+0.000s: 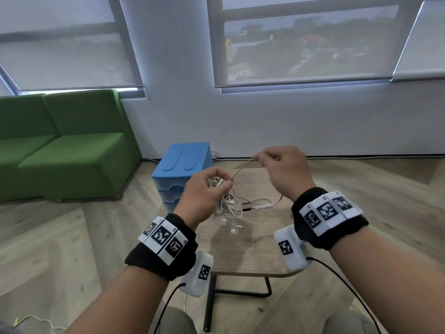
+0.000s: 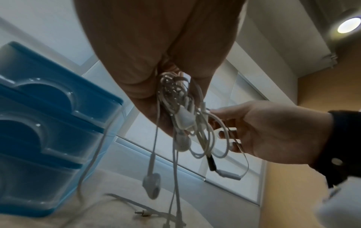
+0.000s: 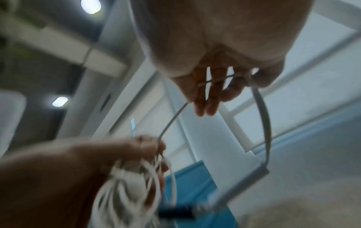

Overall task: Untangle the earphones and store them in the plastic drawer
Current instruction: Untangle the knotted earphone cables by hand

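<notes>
A tangled bundle of white earphones [image 1: 227, 203] hangs above the small wooden table [image 1: 252, 251]. My left hand [image 1: 207, 189] grips the top of the tangle [image 2: 179, 108], and buds and loops dangle below it. My right hand [image 1: 277, 162], up and to the right, pinches one flat cable [image 1: 242, 167] pulled taut out of the bundle; the same cable [image 3: 171, 120] runs from its fingers down to the left hand. An inline remote [image 1: 263, 206] and a jack plug lie on the table. The blue plastic drawer unit [image 1: 183, 169] stands at the table's far left, with its drawers [image 2: 39, 123] closed.
A green sofa [image 1: 62, 145] stands on the left against the wall. The table has a black metal leg frame [image 1: 209, 302]. Wood floor lies all round. Black cords run from both wrist bands toward my body.
</notes>
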The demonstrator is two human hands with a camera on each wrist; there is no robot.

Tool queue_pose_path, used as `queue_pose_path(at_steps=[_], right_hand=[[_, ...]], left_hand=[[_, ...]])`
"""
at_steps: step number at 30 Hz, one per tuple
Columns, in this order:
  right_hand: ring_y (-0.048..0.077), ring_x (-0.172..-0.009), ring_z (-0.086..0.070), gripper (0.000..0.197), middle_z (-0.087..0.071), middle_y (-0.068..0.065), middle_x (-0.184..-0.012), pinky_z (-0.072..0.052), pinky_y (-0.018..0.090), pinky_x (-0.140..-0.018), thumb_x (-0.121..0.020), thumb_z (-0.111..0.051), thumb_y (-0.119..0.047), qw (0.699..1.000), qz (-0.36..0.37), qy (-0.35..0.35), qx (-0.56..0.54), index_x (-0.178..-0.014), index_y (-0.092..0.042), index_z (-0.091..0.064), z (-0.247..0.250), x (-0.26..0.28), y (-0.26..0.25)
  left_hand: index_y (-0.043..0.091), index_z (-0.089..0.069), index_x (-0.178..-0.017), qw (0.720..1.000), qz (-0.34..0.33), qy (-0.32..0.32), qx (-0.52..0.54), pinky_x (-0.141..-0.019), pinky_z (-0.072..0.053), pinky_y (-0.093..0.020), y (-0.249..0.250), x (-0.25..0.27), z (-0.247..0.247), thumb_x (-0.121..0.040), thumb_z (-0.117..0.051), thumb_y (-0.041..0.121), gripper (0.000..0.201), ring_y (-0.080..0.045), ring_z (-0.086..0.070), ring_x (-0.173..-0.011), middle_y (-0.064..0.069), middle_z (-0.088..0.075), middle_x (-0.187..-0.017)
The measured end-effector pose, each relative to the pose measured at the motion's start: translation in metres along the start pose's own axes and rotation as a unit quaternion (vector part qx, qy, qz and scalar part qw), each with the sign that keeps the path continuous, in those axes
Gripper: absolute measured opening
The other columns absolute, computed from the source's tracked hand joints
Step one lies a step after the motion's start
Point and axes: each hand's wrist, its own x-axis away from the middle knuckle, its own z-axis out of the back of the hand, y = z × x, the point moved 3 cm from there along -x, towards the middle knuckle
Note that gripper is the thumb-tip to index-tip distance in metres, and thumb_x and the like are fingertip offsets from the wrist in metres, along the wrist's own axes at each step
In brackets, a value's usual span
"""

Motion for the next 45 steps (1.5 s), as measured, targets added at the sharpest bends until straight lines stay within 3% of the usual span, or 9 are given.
queue_pose_path(at_steps=[4,7,12,15,21,26,33,40,45], right_hand=[[0.023,-0.112,-0.061,0.024,-0.072,-0.007,-0.107,-0.042,0.048,-0.105,-0.086,-0.063,-0.041,0.994,-0.103,0.005,0.021,-0.104,-0.031,-0.076,0.004,-0.003,0.021],[0.024,-0.128,-0.038,0.049,-0.050,-0.008,-0.133,-0.027,0.041,-0.096,-0.086,-0.066,-0.032,0.990,-0.023,-0.074,0.118,-0.132,-0.046,-0.060,-0.004,0.012,0.006],[0.018,-0.110,-0.044,0.017,-0.054,-0.012,-0.108,-0.026,0.039,-0.085,-0.093,-0.063,-0.052,0.977,0.094,-0.109,0.158,-0.098,-0.039,-0.072,-0.019,0.024,-0.018],[0.018,-0.094,-0.055,0.032,-0.062,-0.008,-0.086,-0.025,0.038,-0.079,-0.096,-0.060,-0.048,0.982,0.067,-0.074,0.157,-0.078,-0.024,-0.070,-0.018,0.019,-0.019],[0.024,-0.098,-0.059,0.018,-0.062,-0.006,-0.089,-0.031,0.043,-0.089,-0.093,-0.062,-0.036,0.988,-0.101,0.047,0.103,-0.084,-0.024,-0.071,0.008,0.004,0.013],[0.014,-0.098,-0.053,0.045,-0.050,-0.003,-0.110,-0.039,0.028,-0.087,-0.085,-0.073,-0.030,0.988,0.095,-0.090,0.079,-0.129,-0.028,-0.066,-0.013,0.028,-0.005],[0.004,-0.066,-0.056,0.019,-0.068,-0.005,-0.074,-0.044,0.029,-0.066,-0.094,-0.069,-0.028,0.977,0.129,-0.155,0.069,-0.080,-0.017,-0.074,-0.022,0.021,-0.013],[-0.004,-0.067,-0.060,0.012,-0.073,-0.008,-0.081,-0.046,0.013,-0.066,-0.092,-0.074,-0.032,0.965,0.119,-0.234,-0.016,-0.089,-0.021,-0.077,-0.030,0.026,-0.018],[0.003,-0.063,-0.060,0.011,-0.072,-0.004,-0.072,-0.049,0.023,-0.065,-0.089,-0.077,-0.022,0.975,0.099,-0.198,-0.012,-0.079,-0.018,-0.077,-0.026,0.018,-0.015]], left_hand=[[0.021,-0.073,-0.091,1.000,0.018,0.022,0.010,-0.081,-0.061,-0.056,-0.001,0.002,0.005,-0.095,-0.073,0.021,0.004,-0.032,-0.075,-0.083,-0.002,-0.076,-0.081],[0.019,-0.072,-0.092,1.000,0.003,0.020,0.003,-0.083,-0.063,-0.049,0.005,0.000,0.002,-0.095,-0.073,0.021,0.004,-0.018,-0.076,-0.075,0.001,-0.075,-0.078],[0.026,-0.073,-0.088,0.999,-0.022,0.023,-0.030,-0.082,-0.061,-0.048,0.009,-0.003,-0.002,-0.093,-0.075,0.028,0.006,-0.022,-0.072,-0.083,0.003,-0.075,-0.084],[0.025,-0.073,-0.090,0.999,-0.015,0.028,-0.025,-0.082,-0.061,-0.052,0.009,-0.001,0.002,-0.093,-0.075,0.022,0.004,-0.027,-0.073,-0.084,-0.001,-0.075,-0.088],[0.022,-0.073,-0.091,0.999,0.016,0.045,-0.026,-0.075,-0.062,-0.053,-0.003,0.004,0.009,-0.092,-0.071,0.009,0.013,-0.024,-0.076,-0.078,-0.001,-0.076,-0.084],[0.024,-0.073,-0.089,0.999,-0.002,0.039,-0.029,-0.076,-0.062,-0.052,0.004,0.004,0.002,-0.093,-0.072,0.015,0.010,-0.036,-0.073,-0.086,-0.003,-0.076,-0.090],[0.025,-0.073,-0.090,0.998,-0.026,0.039,-0.035,-0.083,-0.060,-0.048,0.011,0.003,0.004,-0.092,-0.073,0.018,0.007,-0.023,-0.072,-0.086,-0.001,-0.074,-0.092],[0.029,-0.073,-0.089,0.998,-0.049,0.028,-0.025,-0.090,-0.058,-0.051,0.015,0.003,0.008,-0.090,-0.074,0.025,0.004,-0.021,-0.070,-0.093,0.000,-0.073,-0.092],[0.030,-0.073,-0.089,0.999,-0.039,0.025,-0.008,-0.087,-0.060,-0.055,0.010,0.005,0.011,-0.089,-0.073,0.025,0.005,-0.024,-0.076,-0.087,-0.004,-0.076,-0.091]])
